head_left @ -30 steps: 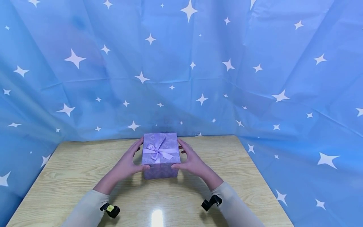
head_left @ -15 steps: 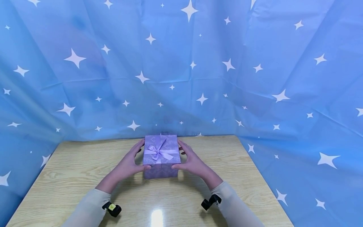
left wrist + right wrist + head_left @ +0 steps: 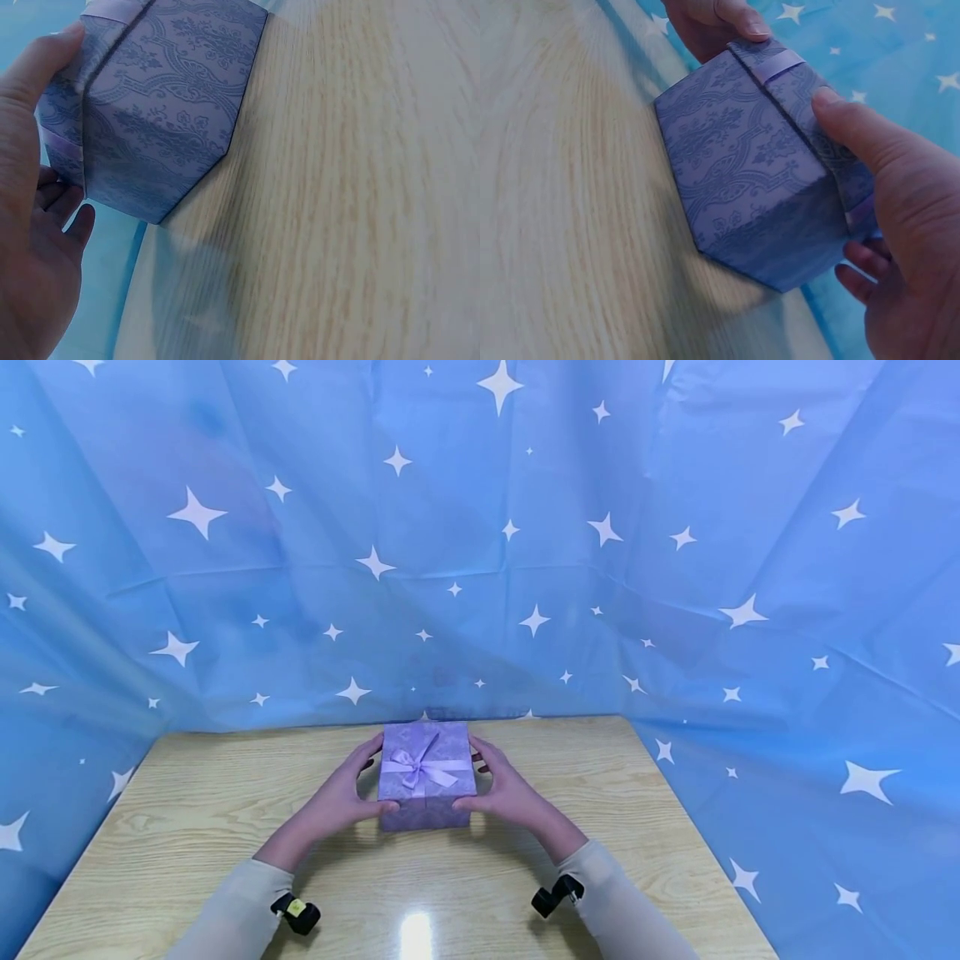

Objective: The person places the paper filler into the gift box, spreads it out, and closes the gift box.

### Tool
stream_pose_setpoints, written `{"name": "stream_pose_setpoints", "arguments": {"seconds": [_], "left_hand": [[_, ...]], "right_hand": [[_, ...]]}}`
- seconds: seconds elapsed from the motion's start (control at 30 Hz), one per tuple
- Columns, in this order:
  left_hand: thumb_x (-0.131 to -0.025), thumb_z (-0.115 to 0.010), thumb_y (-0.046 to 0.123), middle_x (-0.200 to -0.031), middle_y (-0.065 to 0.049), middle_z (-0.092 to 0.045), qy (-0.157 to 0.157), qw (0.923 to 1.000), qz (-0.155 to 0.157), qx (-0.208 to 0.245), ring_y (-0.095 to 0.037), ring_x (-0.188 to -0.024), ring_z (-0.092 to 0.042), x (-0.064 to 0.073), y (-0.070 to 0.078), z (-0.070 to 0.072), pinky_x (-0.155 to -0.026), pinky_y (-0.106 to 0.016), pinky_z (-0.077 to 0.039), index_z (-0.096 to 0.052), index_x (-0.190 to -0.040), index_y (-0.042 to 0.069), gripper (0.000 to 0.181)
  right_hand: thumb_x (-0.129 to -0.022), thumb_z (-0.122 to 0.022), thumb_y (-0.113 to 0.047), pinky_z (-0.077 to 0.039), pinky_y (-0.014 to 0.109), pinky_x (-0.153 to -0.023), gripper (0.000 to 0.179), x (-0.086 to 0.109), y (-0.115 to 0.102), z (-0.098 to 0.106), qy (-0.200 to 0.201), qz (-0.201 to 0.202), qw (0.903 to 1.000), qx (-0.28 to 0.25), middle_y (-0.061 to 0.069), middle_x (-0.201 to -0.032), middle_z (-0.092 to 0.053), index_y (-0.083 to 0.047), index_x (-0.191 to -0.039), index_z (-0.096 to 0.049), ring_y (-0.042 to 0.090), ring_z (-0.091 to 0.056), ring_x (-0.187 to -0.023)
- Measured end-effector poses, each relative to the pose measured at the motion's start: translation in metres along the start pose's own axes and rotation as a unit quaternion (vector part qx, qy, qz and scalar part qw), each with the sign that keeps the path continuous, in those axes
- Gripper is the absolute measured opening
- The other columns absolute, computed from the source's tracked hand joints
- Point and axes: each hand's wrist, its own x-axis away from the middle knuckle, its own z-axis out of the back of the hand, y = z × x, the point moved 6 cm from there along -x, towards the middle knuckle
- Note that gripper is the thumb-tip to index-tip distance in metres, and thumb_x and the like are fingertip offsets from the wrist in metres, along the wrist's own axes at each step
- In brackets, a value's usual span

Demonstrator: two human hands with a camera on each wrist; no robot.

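A purple, damask-patterned gift box (image 3: 423,817) stands on the table, its lid (image 3: 400,787) seated on top. Ribbon tied in a bow (image 3: 414,766) crosses the lid. My left hand (image 3: 339,793) holds the lid by its left side, thumb at the front corner. From the opposite side my right hand (image 3: 513,789) grips it in the same way. In the left wrist view, the left thumb (image 3: 56,51) lies against the lid's rim, and the other fingers curl below. The right wrist view has the right thumb (image 3: 855,124) on the rim. What the box contains is hidden.
The wood-grain table (image 3: 225,793) extends to both sides of the box and toward me. Right behind its far edge hangs a blue cloth (image 3: 480,643) with white stars, which also runs along both sides. Black cameras (image 3: 555,896) are strapped to both wrists.
The lid has sunk slightly over the box, and both hands have come down with it. In the last half second the movement is very small.
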Motion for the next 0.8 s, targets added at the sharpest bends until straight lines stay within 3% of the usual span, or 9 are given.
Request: {"name": "stream_pose_setpoints", "arguments": {"seconds": [0.23,0.6,0.8], "left_hand": [[-0.084,-0.1,0.039,-0.18,-0.018,-0.025,-0.003,0.9999,0.007,-0.009,-0.055,-0.158,-0.034,0.0007,-0.0041,-0.0008,-0.124,-0.069,-0.035,-0.021,-0.178,0.013,0.126],[-0.084,-0.1,0.04,-0.181,-0.017,-0.022,-0.005,0.9998,0.018,-0.01,-0.052,-0.161,-0.03,0.0022,-0.0036,-0.0028,-0.126,-0.068,-0.032,-0.018,-0.179,0.013,0.128],[-0.087,-0.097,0.044,-0.182,-0.019,-0.019,-0.006,0.9996,0.014,-0.023,-0.051,-0.163,-0.026,0.0048,-0.0011,0.0018,-0.127,-0.068,-0.03,-0.016,-0.179,0.013,0.127]], "right_hand": [[-0.086,-0.099,-0.026,-0.048,0.063,-0.113,0.118,0.0013,0.0022,-0.0045,-0.006,0.012,0.9998,-0.018,0.016,-0.17,-0.038,-0.017,-0.178,-0.025,0.037,-0.052,-0.138],[-0.085,-0.1,-0.032,-0.048,0.054,-0.115,0.121,0.0015,0.0047,-0.0049,-0.01,-0.001,0.9999,-0.002,0.011,-0.169,-0.039,-0.022,-0.178,-0.023,0.03,-0.053,-0.139],[-0.088,-0.097,-0.036,-0.048,0.058,-0.116,0.121,0.003,0.0046,0.0007,-0.012,-0.001,0.9999,0.012,0.017,-0.176,-0.031,-0.016,-0.179,-0.019,0.036,-0.051,-0.143]]}}
